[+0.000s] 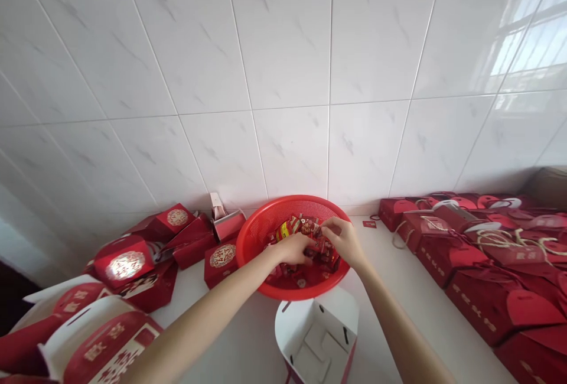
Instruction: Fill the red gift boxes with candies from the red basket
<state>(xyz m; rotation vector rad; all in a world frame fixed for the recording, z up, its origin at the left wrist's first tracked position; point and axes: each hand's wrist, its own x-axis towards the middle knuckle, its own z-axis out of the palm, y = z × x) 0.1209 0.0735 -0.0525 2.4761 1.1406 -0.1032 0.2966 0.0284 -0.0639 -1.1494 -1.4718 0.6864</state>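
Note:
A red plastic basket (254,227) with perforated sides stands against the tiled wall. Several wrapped candies (305,227) lie inside it, mostly in red wrappers, one of them yellow and red. My left hand (296,249) reaches in from the left, its fingers bent and apart over the candies, with the fingertips partly hidden. On the basket's right side, my right hand (342,241) has thumb and fingers closed on a red-wrapped candy. Just in front of the basket stands an open box (316,337), white within, with its bottom folded together and nothing inside.
Red gift boxes with gold print (126,260) are heaped on the left, some with open flaps. Rows of closed red boxes (469,277) with rope handles fill the right. A small red card (369,224) lies by the wall on the white tabletop (383,289).

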